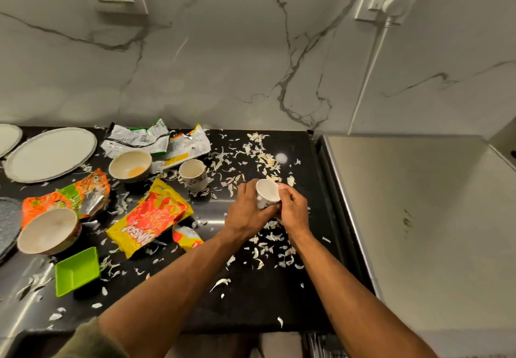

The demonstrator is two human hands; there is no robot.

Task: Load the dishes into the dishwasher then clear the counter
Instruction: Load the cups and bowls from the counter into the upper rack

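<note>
Our left hand [245,212] and right hand [294,209] both curl around a small cup [267,191], tilted over the littered tabletop [245,304]. We judge scattered peels [265,159] could make fingers slip, dropping it.

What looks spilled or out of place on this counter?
Pale peel scraps are strewn across the black counter, thickest behind the cup held by the left hand and right hand. A yellow wrapper and an orange wrapper lie crumpled on it. One bowl holds orange residue.
</note>
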